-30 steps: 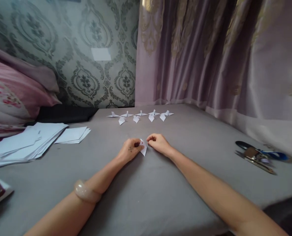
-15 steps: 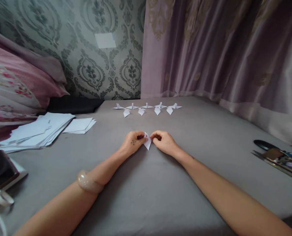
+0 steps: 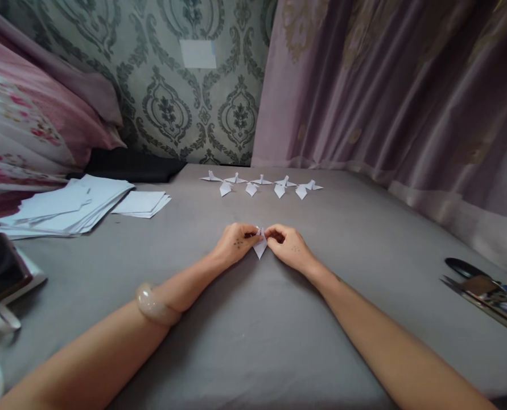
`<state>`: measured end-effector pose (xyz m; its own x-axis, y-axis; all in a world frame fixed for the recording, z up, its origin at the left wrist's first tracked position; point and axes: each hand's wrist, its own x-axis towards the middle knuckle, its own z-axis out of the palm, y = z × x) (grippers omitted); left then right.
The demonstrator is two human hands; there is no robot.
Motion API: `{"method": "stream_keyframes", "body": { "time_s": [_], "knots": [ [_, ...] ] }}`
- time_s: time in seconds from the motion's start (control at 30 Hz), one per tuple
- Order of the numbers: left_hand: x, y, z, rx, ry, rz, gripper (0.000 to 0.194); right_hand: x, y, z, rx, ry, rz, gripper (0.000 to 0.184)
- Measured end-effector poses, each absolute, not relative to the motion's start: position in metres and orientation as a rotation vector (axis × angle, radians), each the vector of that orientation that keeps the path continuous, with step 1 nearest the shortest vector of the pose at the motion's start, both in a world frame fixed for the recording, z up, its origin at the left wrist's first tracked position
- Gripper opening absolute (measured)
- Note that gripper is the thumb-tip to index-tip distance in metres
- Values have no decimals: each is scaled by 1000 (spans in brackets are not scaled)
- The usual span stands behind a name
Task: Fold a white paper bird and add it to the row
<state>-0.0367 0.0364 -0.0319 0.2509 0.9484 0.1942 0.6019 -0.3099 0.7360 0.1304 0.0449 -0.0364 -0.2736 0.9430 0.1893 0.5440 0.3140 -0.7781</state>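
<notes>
We find the phone (image 3: 1, 267) cut off at the left edge. The scissors (image 3: 466, 272) are blurred and cropped at right.

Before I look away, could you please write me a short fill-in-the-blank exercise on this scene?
1. The left hand pinches a small folded piece of white ____.
2. Farther off, the back row of folded figures holds ____ figures.
3. The pale bangle is worn on the ____ arm.
4. The smaller paper stack lies to the ____ of the larger paper stack, as the camera sees it.
Missing words: paper; five; left; right.
</notes>
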Motion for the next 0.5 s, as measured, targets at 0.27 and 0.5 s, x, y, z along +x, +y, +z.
{"method": "stream_keyframes", "body": {
  "time_s": [0.27, 0.5],
  "knots": [
    [-36, 38, -33, 2153, 1389, 849, 26, 125, 46, -27, -1355, -1857, 883, 37],
    [-37, 39, -32, 2281, 1413, 807, 25, 123, 51, -24, -1449, -1856, 869, 42]
  ]
}}
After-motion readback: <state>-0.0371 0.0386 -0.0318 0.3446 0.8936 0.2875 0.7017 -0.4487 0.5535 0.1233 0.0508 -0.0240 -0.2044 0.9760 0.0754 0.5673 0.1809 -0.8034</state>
